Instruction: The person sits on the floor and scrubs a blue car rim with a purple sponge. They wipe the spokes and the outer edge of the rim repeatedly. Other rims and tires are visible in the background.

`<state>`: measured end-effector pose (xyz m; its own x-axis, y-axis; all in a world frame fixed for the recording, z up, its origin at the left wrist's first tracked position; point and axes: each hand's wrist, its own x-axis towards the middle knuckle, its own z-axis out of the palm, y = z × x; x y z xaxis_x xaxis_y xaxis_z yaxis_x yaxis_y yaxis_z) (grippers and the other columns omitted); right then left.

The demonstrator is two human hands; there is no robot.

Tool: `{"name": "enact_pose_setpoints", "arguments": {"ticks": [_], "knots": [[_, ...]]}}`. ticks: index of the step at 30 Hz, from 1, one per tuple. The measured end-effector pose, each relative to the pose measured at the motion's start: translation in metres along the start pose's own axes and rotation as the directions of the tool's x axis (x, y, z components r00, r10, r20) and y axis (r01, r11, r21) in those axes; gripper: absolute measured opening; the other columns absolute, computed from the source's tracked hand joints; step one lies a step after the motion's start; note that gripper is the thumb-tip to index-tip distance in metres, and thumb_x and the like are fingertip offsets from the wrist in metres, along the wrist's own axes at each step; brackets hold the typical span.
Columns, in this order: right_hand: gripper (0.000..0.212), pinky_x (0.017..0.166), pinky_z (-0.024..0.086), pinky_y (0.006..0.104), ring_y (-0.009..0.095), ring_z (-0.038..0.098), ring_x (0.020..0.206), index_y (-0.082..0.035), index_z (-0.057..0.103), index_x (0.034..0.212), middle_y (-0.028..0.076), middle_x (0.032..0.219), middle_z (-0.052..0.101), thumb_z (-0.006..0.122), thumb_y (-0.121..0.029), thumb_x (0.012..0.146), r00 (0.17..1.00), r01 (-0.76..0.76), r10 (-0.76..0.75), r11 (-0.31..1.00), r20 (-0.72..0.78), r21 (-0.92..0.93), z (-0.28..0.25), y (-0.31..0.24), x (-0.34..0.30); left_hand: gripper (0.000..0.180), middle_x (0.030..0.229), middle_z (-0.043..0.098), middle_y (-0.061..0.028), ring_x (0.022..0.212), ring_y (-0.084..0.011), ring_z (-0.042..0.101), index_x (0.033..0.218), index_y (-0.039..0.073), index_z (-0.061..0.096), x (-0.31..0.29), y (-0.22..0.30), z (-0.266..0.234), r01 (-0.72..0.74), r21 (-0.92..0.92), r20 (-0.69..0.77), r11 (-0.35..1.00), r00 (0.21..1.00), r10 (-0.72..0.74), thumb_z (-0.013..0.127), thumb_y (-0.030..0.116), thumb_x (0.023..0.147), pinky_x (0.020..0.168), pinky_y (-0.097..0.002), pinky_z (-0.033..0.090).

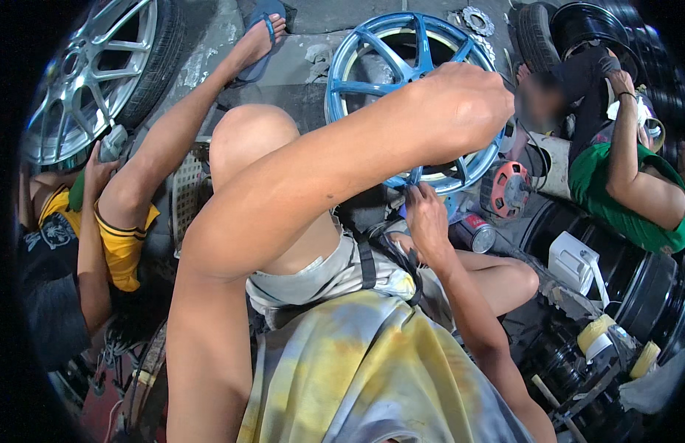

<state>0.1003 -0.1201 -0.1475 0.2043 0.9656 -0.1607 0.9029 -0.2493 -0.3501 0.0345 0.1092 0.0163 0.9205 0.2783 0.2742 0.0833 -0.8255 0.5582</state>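
A blue spoked wheel rim [372,87] rests in front of my bent legs, with pale edging on its inner side. My left arm reaches across from the lower left, and my left hand [468,103] is curled over the rim's right part. Its fingers are turned down out of sight, so whatever they hold is hidden. At the near edge of the rim, the fingers of my right hand [429,218] are closed on its lip beside a spoke. My left forearm covers much of the rim's near left portion.
At left, a person in yellow shorts holds a grey tool [114,140] by a silver wheel with a tyre [146,81]. Another person in green sits at right. Near my right hand are a can [477,233], a red round object [508,188] and a white box [573,262]. Black rims [590,29] stand behind.
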Motion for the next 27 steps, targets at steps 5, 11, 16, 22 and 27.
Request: {"name": "enact_pose_setpoints", "arguments": {"ticks": [5,11,16,22,27], "knots": [[0.017,0.077,0.050,0.0482,0.039,0.061,0.089,0.004,0.062,0.097,0.021,0.095,0.060,0.056,0.000,0.082,0.995,-0.093,0.091,0.995,-0.047,-0.032,0.013,-0.012,0.014,0.017,0.085,0.069,-0.0252,0.086,-0.0387,0.070,0.086,-0.004,0.071,0.002,-0.009,-0.004,-0.012,0.044,-0.034,0.999,0.999,0.013,0.059,0.008,0.083,0.079,-0.0443,0.056],[0.016,0.070,0.049,0.0452,0.037,0.061,0.083,0.000,0.060,0.090,0.018,0.090,0.060,0.062,-0.006,0.075,0.932,0.279,-0.299,0.952,-0.203,-0.123,0.017,-0.001,0.030,0.018,0.086,0.069,-0.0256,0.085,-0.0383,0.071,0.087,-0.004,0.072,-0.003,-0.006,-0.012,0.092,0.109,0.061,0.990,0.993,-0.099,0.060,0.009,0.084,0.076,-0.0432,0.057],[0.006,0.063,0.045,0.0414,0.029,0.059,0.072,-0.005,0.057,0.078,0.010,0.073,0.057,0.061,-0.010,0.077,0.913,0.355,-0.392,0.901,-0.116,-0.251,0.020,0.009,0.050,0.018,0.085,0.069,-0.0259,0.082,-0.0386,0.071,0.085,-0.004,0.073,-0.005,-0.012,-0.018,0.117,0.114,0.003,0.987,0.993,-0.118,0.062,0.010,0.084,0.075,-0.0437,0.057],[0.007,0.067,0.049,0.0388,0.028,0.065,0.077,-0.007,0.063,0.082,0.010,0.076,0.064,0.060,-0.013,0.080,0.969,0.226,-0.157,0.878,0.191,-0.422,0.021,0.000,0.064,0.021,0.094,0.070,-0.0258,0.088,-0.0374,0.071,0.091,-0.004,0.073,-0.012,-0.022,-0.029,0.154,0.150,-0.038,0.977,0.988,-0.150,0.061,0.013,0.087,0.079,-0.0427,0.057],[0.013,0.075,0.053,0.0454,0.035,0.068,0.083,-0.003,0.067,0.085,0.018,0.083,0.069,0.055,-0.010,0.081,0.916,0.070,0.070,0.941,0.395,-0.330,0.001,-0.008,0.080,0.022,0.094,0.070,-0.0252,0.088,-0.0371,0.071,0.092,-0.004,0.073,-0.016,-0.022,-0.032,0.176,0.142,-0.046,0.974,0.984,-0.171,0.061,0.014,0.088,0.081,-0.0427,0.057]]}}
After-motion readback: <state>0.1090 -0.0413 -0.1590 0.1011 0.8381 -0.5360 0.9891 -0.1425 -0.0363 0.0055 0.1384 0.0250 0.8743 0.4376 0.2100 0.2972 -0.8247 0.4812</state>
